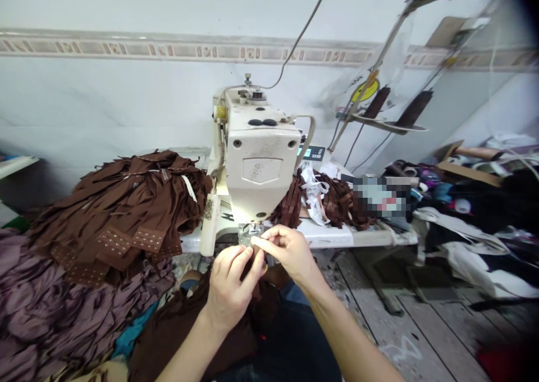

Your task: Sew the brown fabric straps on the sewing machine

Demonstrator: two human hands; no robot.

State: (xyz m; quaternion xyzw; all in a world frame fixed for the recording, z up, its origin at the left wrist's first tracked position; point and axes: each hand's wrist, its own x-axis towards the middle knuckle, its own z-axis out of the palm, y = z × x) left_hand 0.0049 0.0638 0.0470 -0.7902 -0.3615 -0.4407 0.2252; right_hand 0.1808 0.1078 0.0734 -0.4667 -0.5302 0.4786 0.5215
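Observation:
A white sewing machine point(261, 163) stands straight ahead, its metal needle plate point(248, 235) just beyond my fingertips. My left hand point(231, 283) is closed, thumb and fingers pinching a piece of brown fabric point(257, 253) close to the plate. From the right, my right hand point(288, 253) pinches the same small piece, its fingertips meeting those of the left. Most of the held edge is hidden by my fingers. More brown fabric point(181, 331) hangs down from there over my lap.
On the left lies a large pile of brown garment pieces point(126, 202), with mauve cloth point(80, 314) below it. Brown strips point(337, 199) and a white ribbon point(314, 194) rest right of the machine. Dark thread cones point(415, 109) sit on a stand.

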